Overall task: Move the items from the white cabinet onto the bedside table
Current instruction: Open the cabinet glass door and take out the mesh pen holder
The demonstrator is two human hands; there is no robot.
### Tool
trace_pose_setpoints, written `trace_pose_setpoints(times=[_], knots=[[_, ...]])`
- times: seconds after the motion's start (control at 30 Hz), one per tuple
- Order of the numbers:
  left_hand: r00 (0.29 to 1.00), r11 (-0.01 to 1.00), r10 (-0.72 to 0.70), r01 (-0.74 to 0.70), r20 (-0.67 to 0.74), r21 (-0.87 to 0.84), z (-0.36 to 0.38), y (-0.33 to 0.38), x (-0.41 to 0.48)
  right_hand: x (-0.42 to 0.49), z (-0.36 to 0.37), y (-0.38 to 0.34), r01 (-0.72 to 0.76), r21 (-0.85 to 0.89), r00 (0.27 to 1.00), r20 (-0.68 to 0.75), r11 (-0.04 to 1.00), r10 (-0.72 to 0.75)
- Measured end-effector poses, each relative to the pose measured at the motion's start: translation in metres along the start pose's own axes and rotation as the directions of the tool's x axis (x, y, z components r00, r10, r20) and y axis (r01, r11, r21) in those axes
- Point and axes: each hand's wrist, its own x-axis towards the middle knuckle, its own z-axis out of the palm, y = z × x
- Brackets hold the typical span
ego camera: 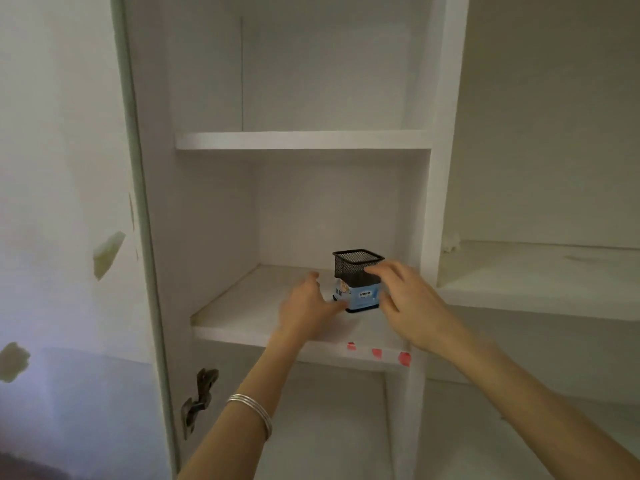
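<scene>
Both my hands flank the black mesh pen holder [358, 268], fingers spread wide: my left hand [304, 306] touches its lower left side, my right hand [405, 299] curls by its right side, neither closed on it. It stands upright, open end up, on the white cabinet's middle shelf [242, 306]. Its blue label [356, 296] has writing too blurred to read.

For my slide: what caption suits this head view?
Both hands close around a black mesh pen holder on a white cabinet shelf.

Black mesh holder [358, 265], seemingly blue-labelled
</scene>
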Motion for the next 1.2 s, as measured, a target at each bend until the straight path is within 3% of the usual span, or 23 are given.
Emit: trace_pose_setpoints(times=[0.33,0.57,0.73,0.9,1.07,1.2], knots=[[0.998,0.978,0.029,-0.015,0.064,-0.206,0.038,0.007,0.049,0.024,0.030,0.006,-0.033,-0.004,0.998,-0.044,0.999,0.033],[0.999,0.986,0.037,-0.037,-0.006,-0.161,0.018,-0.012,0.032,0.041,0.040,0.006,-0.098,-0.009,0.995,-0.039,0.995,0.097],[0.995,0.994,0.036,-0.045,-0.089,-0.104,-0.008,-0.036,-0.004,0.058,0.051,-0.007,-0.158,0.161,0.986,0.069,0.974,0.149],[0.997,0.996,0.054,-0.059,-0.062,-0.071,-0.032,-0.056,-0.025,0.072,0.054,-0.018,-0.166,0.265,0.981,0.143,0.950,0.131],[0.992,0.970,0.006,0.024,0.125,-0.240,-0.044,-0.076,-0.010,0.087,0.051,-0.010,-0.348,0.508,0.933,0.267,0.788,0.240],[0.983,0.962,0.030,0.021,0.181,-0.272,-0.041,-0.074,-0.002,0.086,0.052,0.000,-0.402,0.598,0.911,0.335,0.693,0.239]])
